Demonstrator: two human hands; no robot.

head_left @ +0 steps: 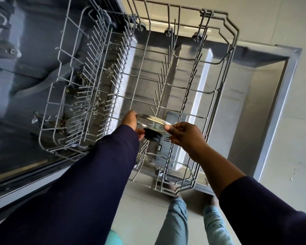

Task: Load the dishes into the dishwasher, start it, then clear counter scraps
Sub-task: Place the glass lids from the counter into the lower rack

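— While the left hand grips the lid's left rim and the right hand pinches its right rim, where is it?
— Above the rack, near its front edge; open wire floor lies beyond.
— Any writing?
— None legible.

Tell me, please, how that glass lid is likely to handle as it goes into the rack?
The glass lid looks rigid and probably fragile, so knocking its metal rim on the rack tines seems risky. Being round, it may roll or tip unless wedged between tines. The left hand and right hand both grip it, which suggests smooth glass could slip.
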